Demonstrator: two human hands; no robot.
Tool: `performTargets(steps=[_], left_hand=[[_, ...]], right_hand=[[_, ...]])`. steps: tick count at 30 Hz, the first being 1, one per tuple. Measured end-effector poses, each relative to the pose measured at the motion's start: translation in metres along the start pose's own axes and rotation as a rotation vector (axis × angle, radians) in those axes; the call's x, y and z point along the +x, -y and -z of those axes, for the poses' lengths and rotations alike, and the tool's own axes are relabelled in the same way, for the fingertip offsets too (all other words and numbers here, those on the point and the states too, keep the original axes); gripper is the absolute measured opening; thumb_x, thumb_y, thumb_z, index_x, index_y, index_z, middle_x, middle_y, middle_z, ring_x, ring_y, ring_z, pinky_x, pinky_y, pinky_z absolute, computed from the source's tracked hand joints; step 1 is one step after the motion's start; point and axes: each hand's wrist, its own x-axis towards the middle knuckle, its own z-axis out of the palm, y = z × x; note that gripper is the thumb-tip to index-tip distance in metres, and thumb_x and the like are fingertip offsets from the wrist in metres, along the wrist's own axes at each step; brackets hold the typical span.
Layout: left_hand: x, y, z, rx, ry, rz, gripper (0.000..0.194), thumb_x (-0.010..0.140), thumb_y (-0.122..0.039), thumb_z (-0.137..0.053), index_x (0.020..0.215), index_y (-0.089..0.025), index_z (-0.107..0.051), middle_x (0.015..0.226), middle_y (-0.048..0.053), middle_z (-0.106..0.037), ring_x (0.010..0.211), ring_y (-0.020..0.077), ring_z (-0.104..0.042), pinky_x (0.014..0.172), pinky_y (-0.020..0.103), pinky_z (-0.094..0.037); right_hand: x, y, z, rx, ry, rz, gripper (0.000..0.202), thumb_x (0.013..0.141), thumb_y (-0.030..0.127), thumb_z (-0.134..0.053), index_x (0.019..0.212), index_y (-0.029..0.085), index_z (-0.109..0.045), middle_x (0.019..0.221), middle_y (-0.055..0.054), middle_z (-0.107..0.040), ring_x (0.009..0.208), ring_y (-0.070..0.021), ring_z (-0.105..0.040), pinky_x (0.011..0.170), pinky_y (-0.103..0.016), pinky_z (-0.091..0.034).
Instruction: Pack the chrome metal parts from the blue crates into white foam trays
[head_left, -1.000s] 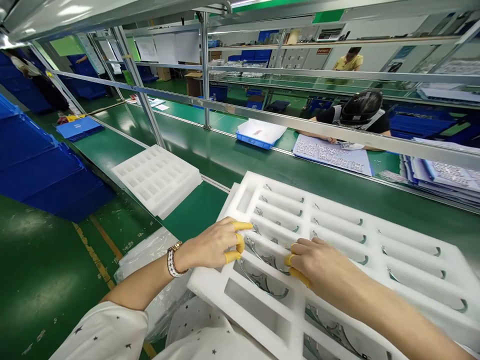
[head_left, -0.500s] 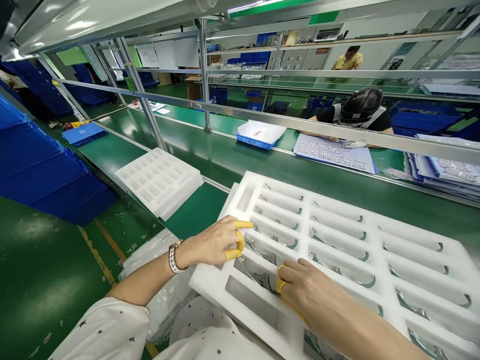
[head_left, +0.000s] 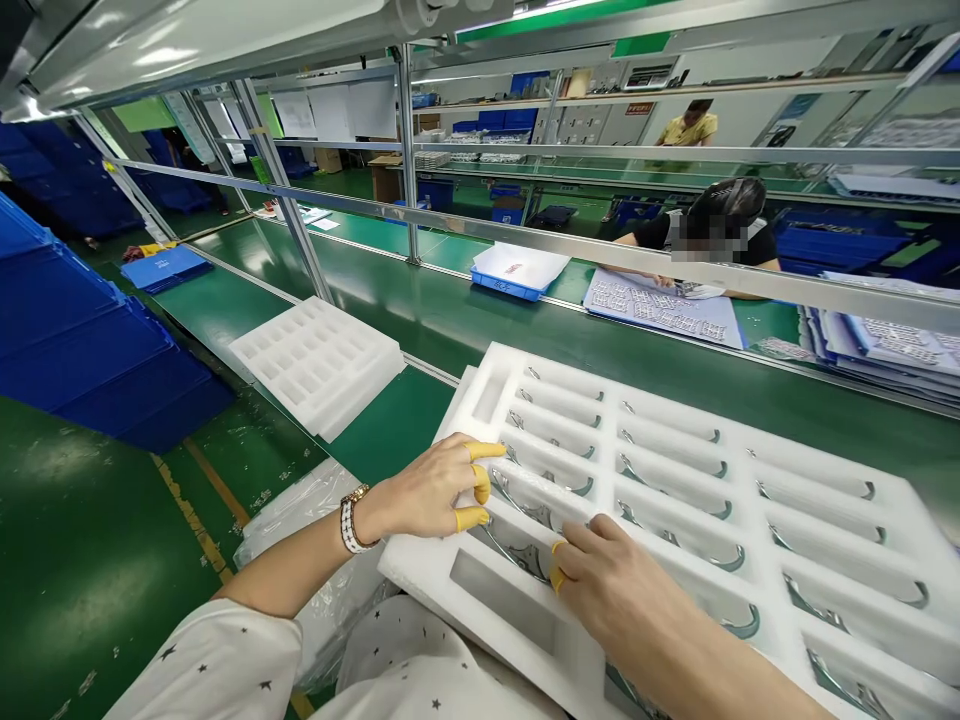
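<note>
A large white foam tray [head_left: 611, 450] with rows of slots lies in front of me, most slots holding a curved shiny metal part. Over its left edge is my left hand [head_left: 435, 487], with yellow covers on its fingers; the fingers are apart and rest on the foam and near the left end of a metal part [head_left: 517, 548]. My right hand [head_left: 607, 570] is curled at the right end of that same part, its fingertips low in the slot and partly hidden. Whether they pinch the part is hard to see.
Another stack of white foam trays [head_left: 319, 365] sits to the left on the green bench. Blue crates [head_left: 97, 340] stand far left. Beyond a metal rail [head_left: 465, 228], a person [head_left: 724, 215] works beside sheets of small parts [head_left: 664, 305].
Both hands stay at nearly the same places, with my right hand shifted very slightly. The person across the bench has moved their head a little.
</note>
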Motion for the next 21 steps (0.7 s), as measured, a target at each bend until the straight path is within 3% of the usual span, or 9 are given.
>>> performTargets(steps=[4,10,12,16,21], left_hand=[[-0.001,0.001,0.0,-0.013,-0.009,-0.018,0.01,0.086,-0.02,-0.069,0.078,-0.02,-0.065,0.149,0.01,-0.056,0.134,0.0277,-0.051,0.113,0.047,-0.044],[0.001,-0.001,0.003,0.035,-0.01,-0.026,0.01,0.083,-0.013,-0.067,0.077,-0.02,-0.063,0.148,0.01,-0.057,0.135,0.0277,-0.052,0.111,0.046,-0.047],[0.0,0.0,0.005,-0.019,-0.035,-0.004,0.009,0.084,-0.012,-0.066,0.08,-0.02,-0.064,0.146,0.009,-0.059,0.133,0.0263,-0.054,0.11,0.044,-0.049],[-0.005,0.006,0.008,-0.155,-0.12,0.042,0.008,0.092,-0.018,-0.062,0.095,-0.022,-0.067,0.143,0.009,-0.061,0.127,0.0225,-0.062,0.108,0.04,-0.052],[-0.004,0.0,0.006,-0.097,-0.133,-0.027,0.011,0.094,-0.019,-0.061,0.102,-0.022,-0.068,0.143,0.01,-0.06,0.124,0.0225,-0.063,0.105,0.04,-0.053]], right_hand=[[-0.003,-0.007,0.003,0.121,0.044,0.006,0.023,0.067,0.003,-0.06,0.058,0.021,-0.049,0.066,-0.003,-0.05,0.066,-0.0182,-0.038,0.062,-0.035,-0.023],[0.015,-0.002,0.014,-0.013,0.339,-0.069,0.022,0.062,0.001,-0.067,0.06,0.021,-0.056,0.066,-0.002,-0.054,0.064,-0.0168,-0.044,0.062,-0.033,-0.027],[0.011,-0.008,0.025,0.077,0.297,-0.087,0.022,0.074,0.001,-0.062,0.063,0.021,-0.057,0.066,-0.001,-0.054,0.061,-0.0156,-0.045,0.062,-0.032,-0.03],[-0.016,-0.032,0.042,0.281,0.03,-0.195,0.032,0.099,0.014,-0.043,0.074,0.021,-0.062,0.069,-0.002,-0.054,0.061,-0.015,-0.05,0.057,-0.028,-0.033],[-0.045,-0.046,0.04,0.359,-0.107,-0.295,0.038,0.106,0.036,-0.038,0.092,0.024,-0.072,0.072,-0.003,-0.059,0.06,-0.015,-0.054,0.054,-0.026,-0.04]])
